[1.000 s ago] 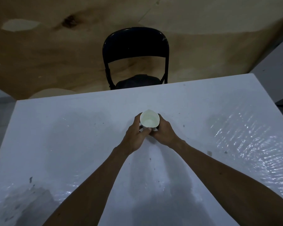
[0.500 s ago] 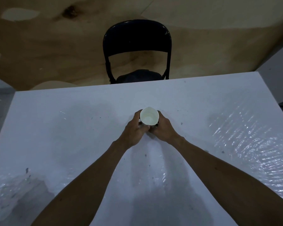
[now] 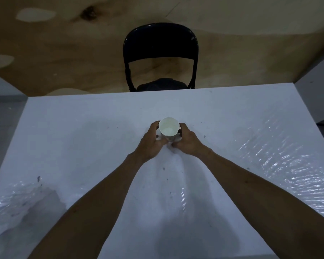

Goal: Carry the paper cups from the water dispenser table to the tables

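The fingers (image 3: 153, 128) of the left hand (image 3: 151, 144) curl around the left side of a white paper cup (image 3: 168, 128), and the fingers of the right hand (image 3: 188, 143) curl around its right side. Both hands grip the cup from each side, with the thumbs low and near each other in front of it. The cup stands up straight with its open top facing up, and the inside looks pale. I cannot tell if its bottom touches the table. It is near the middle of a white table (image 3: 82, 146), a bit toward the far edge. The table top has small dark specks and shiny wrinkly patches on the right and near left. Two bare arms reach in from the bottom. Past the far edge stands a black folding chair (image 3: 160, 43) on a brown wooden floor (image 3: 64, 53).
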